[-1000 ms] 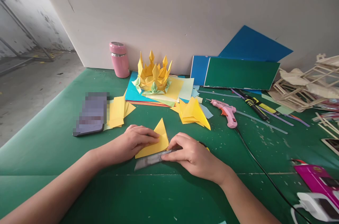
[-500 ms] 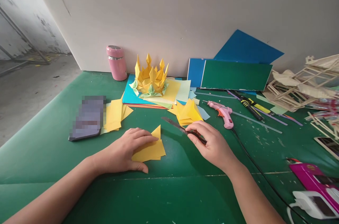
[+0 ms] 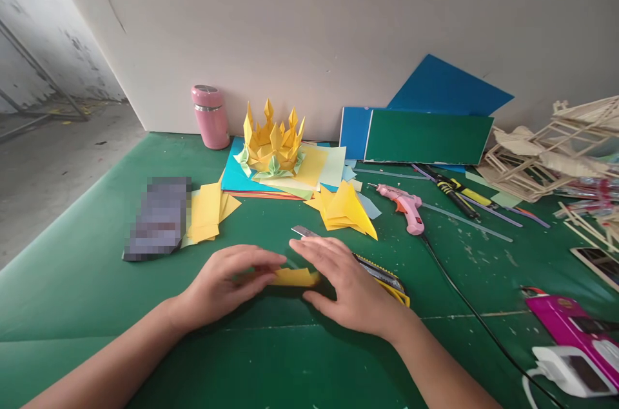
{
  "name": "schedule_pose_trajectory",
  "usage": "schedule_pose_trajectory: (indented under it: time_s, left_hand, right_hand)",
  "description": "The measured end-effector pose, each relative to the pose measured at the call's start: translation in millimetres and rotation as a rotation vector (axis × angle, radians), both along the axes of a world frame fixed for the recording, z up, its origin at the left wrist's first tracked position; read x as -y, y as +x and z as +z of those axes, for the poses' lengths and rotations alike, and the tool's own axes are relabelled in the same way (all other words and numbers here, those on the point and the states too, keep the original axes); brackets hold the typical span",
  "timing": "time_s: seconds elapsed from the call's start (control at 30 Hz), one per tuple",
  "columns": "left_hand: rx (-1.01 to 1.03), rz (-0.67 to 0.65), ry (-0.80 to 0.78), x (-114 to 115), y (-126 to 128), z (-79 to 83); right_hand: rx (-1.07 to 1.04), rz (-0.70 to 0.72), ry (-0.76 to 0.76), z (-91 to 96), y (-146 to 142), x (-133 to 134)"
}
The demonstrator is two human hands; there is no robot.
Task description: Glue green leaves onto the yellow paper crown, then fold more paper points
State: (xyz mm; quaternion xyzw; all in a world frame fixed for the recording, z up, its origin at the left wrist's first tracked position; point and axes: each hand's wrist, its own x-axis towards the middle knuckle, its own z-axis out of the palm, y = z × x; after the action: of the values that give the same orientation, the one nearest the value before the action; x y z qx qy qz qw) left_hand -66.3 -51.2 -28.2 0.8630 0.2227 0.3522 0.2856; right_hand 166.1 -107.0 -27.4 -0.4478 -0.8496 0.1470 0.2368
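My left hand [image 3: 231, 283] pinches a small folded piece of yellow paper [image 3: 293, 277] between thumb and fingers, just above the green table. The paper's right end is slightly blurred. Close to that end, my right hand [image 3: 341, 283] is open, thumb and fingers apart, with nothing gripped. Behind my right hand lies a yellow-and-black utility knife [image 3: 384, 275], its blade out to the left and its middle hidden by the hand. A stack of yellow paper pieces [image 3: 342, 210] sits beyond the hands, and more yellow paper squares [image 3: 206, 210] lie to the left.
A yellow paper crown [image 3: 273, 148] stands on coloured sheets at the back beside a pink bottle [image 3: 211, 119]. To the right are a pink glue gun [image 3: 403, 202] with its trailing cord, a stick model [image 3: 536, 151] and a magenta device [image 3: 563, 325]. A phone [image 3: 157, 219] lies left.
My right hand has let go of the utility knife, which now lies on the table, and has moved left to the paper. My left hand has lifted the yellow paper and tilted it up.
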Motion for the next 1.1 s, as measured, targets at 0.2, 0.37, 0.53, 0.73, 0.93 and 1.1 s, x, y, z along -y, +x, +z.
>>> schedule_pose_trajectory:
  time_s: [0.2, 0.37, 0.53, 0.73, 0.93, 1.1]
  left_hand:
    - [0.275, 0.358, -0.481, -3, 5, 3.4]
    - [0.315, 0.704, -0.220, -25, -10, 2.0]
    - [-0.158, 0.750, 0.114, -35, -27, 2.2]
    - [-0.446, 0.733, 0.262, -38, -30, -8.9]
    - [-0.587, 0.748, 0.358, -33, -27, -11.4]
    - [-0.641, 0.661, 0.330, -36, -28, -10.1]
  right_hand:
    - [-0.422, -0.172, -0.223, -4.4, -8, 0]
    - [-0.639, -0.279, -0.218, -7.4, 0, -2]
    - [-0.763, -0.369, -0.081, -11.3, 6, -5]
    - [-0.613, -0.513, 0.223, -9.2, 19, -9]
    - [-0.342, -0.565, 0.464, -2.5, 34, -13]
    - [-0.253, -0.618, 0.462, -4.3, 39, -14]
